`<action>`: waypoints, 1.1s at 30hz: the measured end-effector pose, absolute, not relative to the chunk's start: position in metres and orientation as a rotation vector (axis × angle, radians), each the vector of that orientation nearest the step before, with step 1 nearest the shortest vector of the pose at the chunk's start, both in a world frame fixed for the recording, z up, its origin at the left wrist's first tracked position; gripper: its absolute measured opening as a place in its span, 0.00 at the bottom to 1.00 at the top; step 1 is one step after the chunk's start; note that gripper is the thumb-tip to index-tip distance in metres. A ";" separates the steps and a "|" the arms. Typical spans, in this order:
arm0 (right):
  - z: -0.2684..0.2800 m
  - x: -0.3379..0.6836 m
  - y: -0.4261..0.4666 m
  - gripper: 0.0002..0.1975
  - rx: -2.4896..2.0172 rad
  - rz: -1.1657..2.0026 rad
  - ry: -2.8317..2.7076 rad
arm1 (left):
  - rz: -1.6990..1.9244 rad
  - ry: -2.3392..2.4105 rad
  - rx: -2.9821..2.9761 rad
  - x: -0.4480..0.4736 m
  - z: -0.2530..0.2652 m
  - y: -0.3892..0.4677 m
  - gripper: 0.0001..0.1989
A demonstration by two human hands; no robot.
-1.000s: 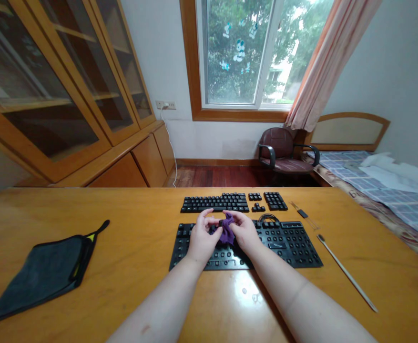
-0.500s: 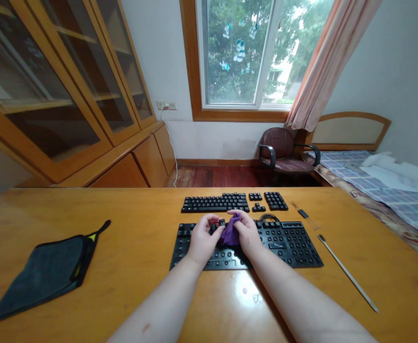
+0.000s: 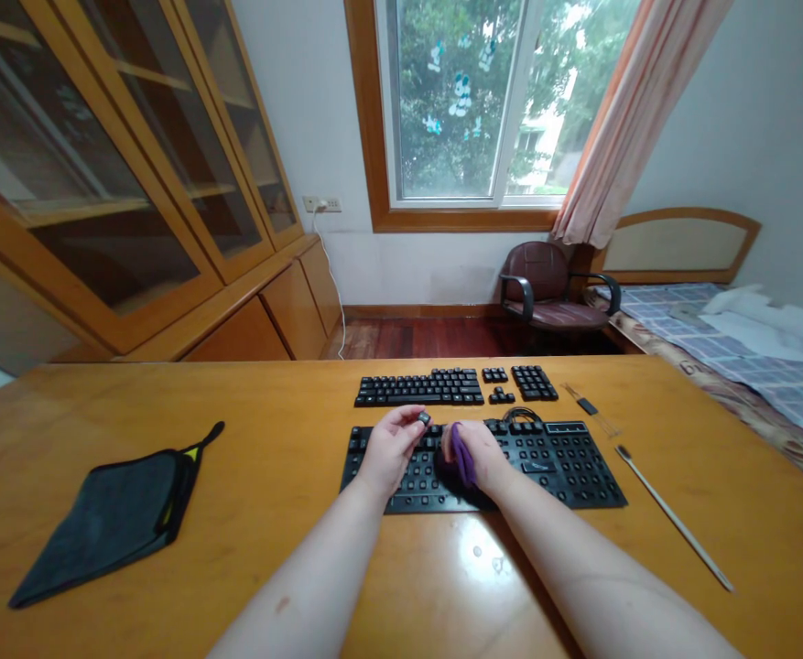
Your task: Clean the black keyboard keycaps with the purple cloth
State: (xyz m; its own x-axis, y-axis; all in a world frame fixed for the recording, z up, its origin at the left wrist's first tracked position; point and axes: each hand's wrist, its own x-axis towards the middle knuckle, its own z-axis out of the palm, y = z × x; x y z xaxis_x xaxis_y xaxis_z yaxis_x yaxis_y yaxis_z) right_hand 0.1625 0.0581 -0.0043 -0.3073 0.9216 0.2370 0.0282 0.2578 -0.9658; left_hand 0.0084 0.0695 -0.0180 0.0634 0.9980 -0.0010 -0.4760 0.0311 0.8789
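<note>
A small dark keycap (image 3: pixel 424 418) is pinched between the thumb and fingers of my left hand (image 3: pixel 391 448), held over the back left part of the keyboard base (image 3: pixel 566 467). My right hand (image 3: pixel 480 453) is closed on a purple cloth (image 3: pixel 463 458) above the middle of that base, a little apart from the left hand. Most key positions on the base show bare switches, while some caps sit along its back row. Behind it, loose black keycaps (image 3: pixel 418 388) lie arranged in blocks like a keyboard layout. My hands hide part of the base.
A long thin brush (image 3: pixel 676 519) and a wire keycap puller (image 3: pixel 586 405) lie to the right. On the left is a folded dark grey cloth (image 3: pixel 116 513) with a black loop. A coiled cable (image 3: pixel 521 416) rests behind the base. The desk's far edge runs behind the keycaps.
My hands have moved apart. The keycap in my left hand is now clear of the purple cloth, and my right hand has closed more tightly around the cloth. The view has shifted slightly.
</note>
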 end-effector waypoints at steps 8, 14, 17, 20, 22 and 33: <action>-0.008 0.168 0.055 0.15 -1.069 0.698 -1.726 | 1.299 0.594 0.649 0.005 -0.011 0.071 0.14; 0.000 0.164 0.050 0.12 -1.229 0.602 -1.755 | 1.185 0.591 0.650 0.005 -0.008 0.067 0.18; 0.001 0.162 0.049 0.18 -1.277 0.542 -1.823 | 1.116 0.595 0.680 0.005 -0.009 0.066 0.19; 0.001 0.163 0.048 0.19 -1.187 0.523 -1.952 | 1.075 0.587 0.711 0.006 -0.012 0.066 0.20; 0.001 0.164 0.048 0.17 -1.143 0.510 -1.998 | 1.051 0.585 0.733 0.006 -0.013 0.066 0.20; 0.003 0.175 0.063 0.14 -1.450 0.292 -1.982 | 1.205 0.578 0.773 0.004 -0.005 0.068 0.18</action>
